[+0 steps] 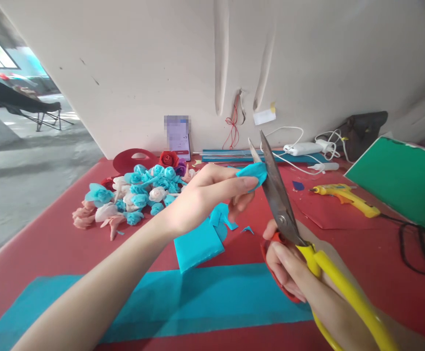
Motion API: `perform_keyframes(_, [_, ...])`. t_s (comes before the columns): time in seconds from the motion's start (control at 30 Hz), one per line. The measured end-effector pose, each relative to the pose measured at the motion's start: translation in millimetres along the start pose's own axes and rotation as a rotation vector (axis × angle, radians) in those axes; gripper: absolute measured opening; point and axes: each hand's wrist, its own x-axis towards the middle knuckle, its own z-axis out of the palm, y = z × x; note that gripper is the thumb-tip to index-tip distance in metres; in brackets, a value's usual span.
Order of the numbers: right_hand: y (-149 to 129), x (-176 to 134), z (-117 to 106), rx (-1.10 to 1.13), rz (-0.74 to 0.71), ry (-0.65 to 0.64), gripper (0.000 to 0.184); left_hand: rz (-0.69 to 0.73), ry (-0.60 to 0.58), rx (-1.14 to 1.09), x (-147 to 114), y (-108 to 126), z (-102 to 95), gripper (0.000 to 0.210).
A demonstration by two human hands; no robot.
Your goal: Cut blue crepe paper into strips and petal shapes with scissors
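Observation:
My left hand pinches a small turquoise piece of crepe paper between thumb and fingers. Large scissors with one yellow and one red handle are in my right hand, its fingers wrapped about the red loop. The blades stand apart at the tips and point up and away, touching or just beside the paper's right edge; I cannot tell which. Below my hands lie a folded turquoise paper stack and cut scraps. A long turquoise paper strip stretches along the near side.
Blue, white and pink paper roses are heaped at the left. A phone leans against the wall. At the right lie a yellow glue gun with a black cord, a green board and a white power strip.

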Motion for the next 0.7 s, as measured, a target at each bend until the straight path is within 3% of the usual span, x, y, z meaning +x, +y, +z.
perform_keyframes(0.37, [1.8,-0.6,2.1,0.062,-0.038,0.004,0.026,0.061,0.144,0.080,1.6,-8.1,4.5,0.035])
perform_keyframes(0.53, [4.8,4.7,4.9,0.105,0.020,-0.055,0.012,0.064,0.150,0.079,1.7,-7.1,4.3,0.038])
perform_keyframes(0.7, [0.5,6.8,8.3,0.163,0.013,-0.114,0.025,0.037,0.143,0.043,0.9,-6.7,3.9,0.037])
